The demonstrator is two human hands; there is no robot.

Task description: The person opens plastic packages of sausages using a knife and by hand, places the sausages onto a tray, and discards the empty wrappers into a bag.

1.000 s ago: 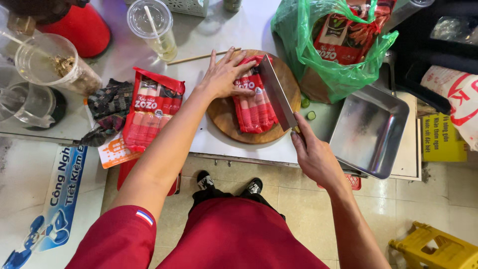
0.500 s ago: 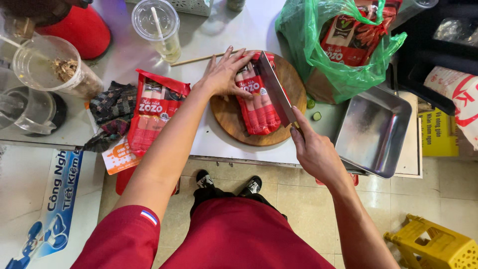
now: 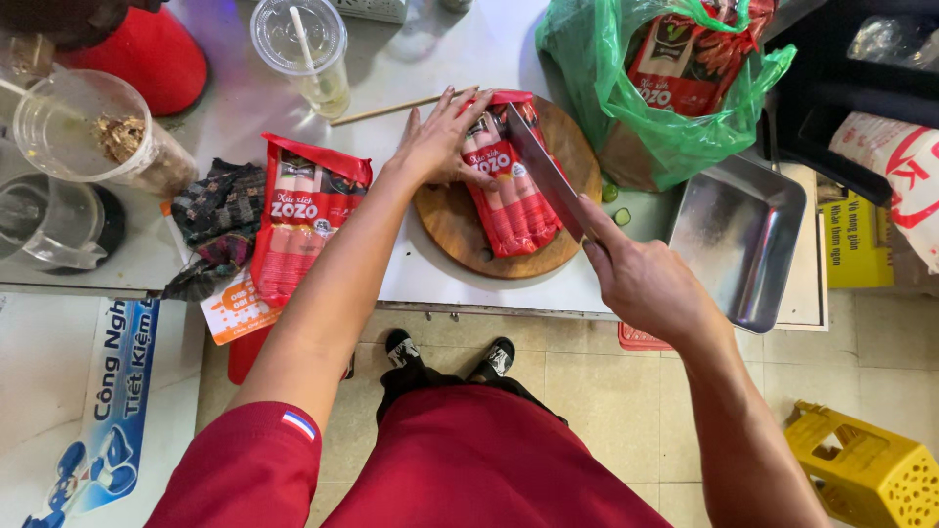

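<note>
Pressing flat with fingers spread, the left hand [image 3: 437,145] is pinning a red sausage pack [image 3: 509,186] lying on the round wooden cutting board [image 3: 460,230]. Right hand [image 3: 641,284] is gripping a cleaver [image 3: 543,181], its blade resting across that pack.

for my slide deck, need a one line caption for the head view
Left hand steadies a red sausage pack on a round wooden board while the right hand holds a knife over it.
</note>
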